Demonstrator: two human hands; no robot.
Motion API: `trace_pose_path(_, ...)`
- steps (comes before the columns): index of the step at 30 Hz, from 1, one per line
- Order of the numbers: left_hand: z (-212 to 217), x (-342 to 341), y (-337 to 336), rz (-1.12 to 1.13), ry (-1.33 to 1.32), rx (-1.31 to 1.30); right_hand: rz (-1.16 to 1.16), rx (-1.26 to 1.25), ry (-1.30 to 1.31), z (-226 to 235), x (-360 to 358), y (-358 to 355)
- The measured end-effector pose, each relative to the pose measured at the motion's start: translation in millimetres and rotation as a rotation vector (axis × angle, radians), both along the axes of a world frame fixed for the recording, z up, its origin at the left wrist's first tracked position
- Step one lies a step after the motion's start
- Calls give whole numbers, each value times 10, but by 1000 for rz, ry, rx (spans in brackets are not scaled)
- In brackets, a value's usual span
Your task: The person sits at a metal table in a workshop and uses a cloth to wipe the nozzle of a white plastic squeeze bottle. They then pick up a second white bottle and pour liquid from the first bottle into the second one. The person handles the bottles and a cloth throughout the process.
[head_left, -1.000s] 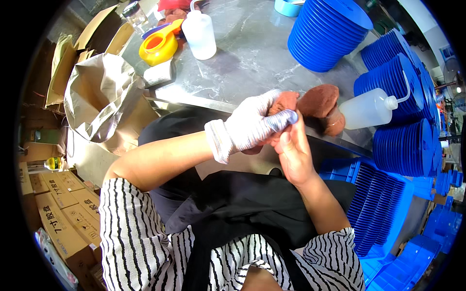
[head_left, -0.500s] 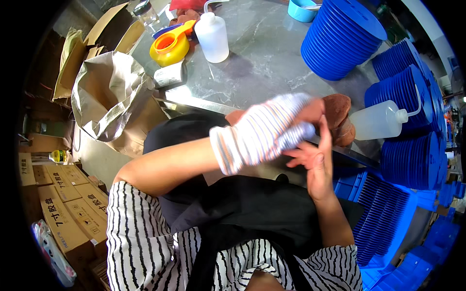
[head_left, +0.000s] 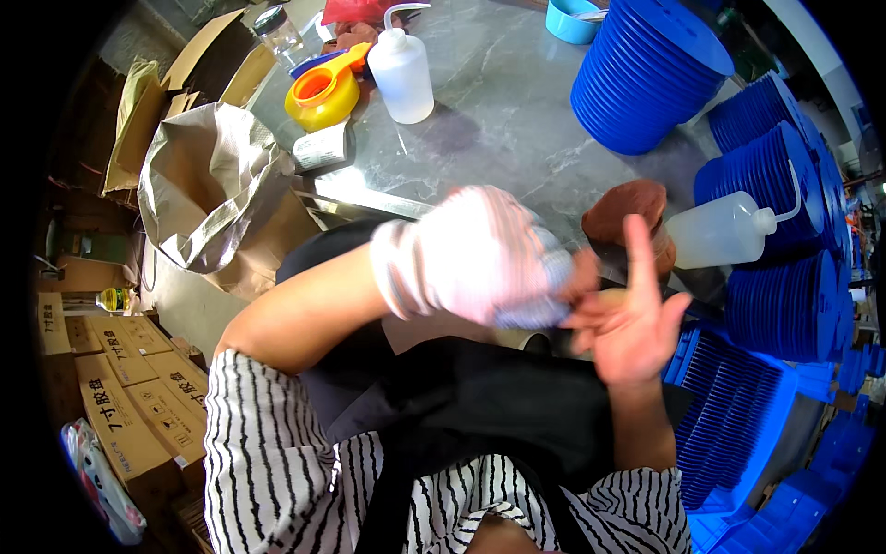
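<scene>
My left hand [head_left: 484, 258] wears a pale striped glove that leaves the fingertips bare. Motion smears its fingers, which are at the fingers of my right hand [head_left: 632, 337]; whether it grips anything cannot be made out. The right hand is bare, palm turned up. Its index finger and thumb stretch apart, the other fingers bend toward the glove, and nothing shows in it. Just beyond, a crumpled brown cloth [head_left: 620, 210] lies at the table's edge, beside a translucent squeeze bottle [head_left: 715, 231] lying on its side.
On the grey table [head_left: 498, 120] stand another squeeze bottle [head_left: 402, 78], a yellow container [head_left: 323, 97] and a tall stack of blue discs [head_left: 641, 78]. More blue stacks [head_left: 780, 305] line the right. A blue crate [head_left: 738, 415] sits below; an open sack [head_left: 217, 185] stands left.
My gloved left hand has dropped lower and curled in. The right hand has turned its palm up and shifted slightly right, its thumb spreading away, uncovering more of the brown cloth.
</scene>
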State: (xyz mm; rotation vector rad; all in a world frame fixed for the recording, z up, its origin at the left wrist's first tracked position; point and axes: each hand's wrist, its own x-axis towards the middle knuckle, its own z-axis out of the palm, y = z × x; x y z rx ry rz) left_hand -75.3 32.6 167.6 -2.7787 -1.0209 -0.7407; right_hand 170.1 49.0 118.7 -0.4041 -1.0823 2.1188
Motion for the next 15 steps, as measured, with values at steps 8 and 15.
trace_pose_path(8,-436,399,16,-134,-698,-286,-127,23,-365,-564,-424,-246)
trace_pose_path(15,-226,572,25,92,-554,-213,-249,371,-573,-728,-428,143)
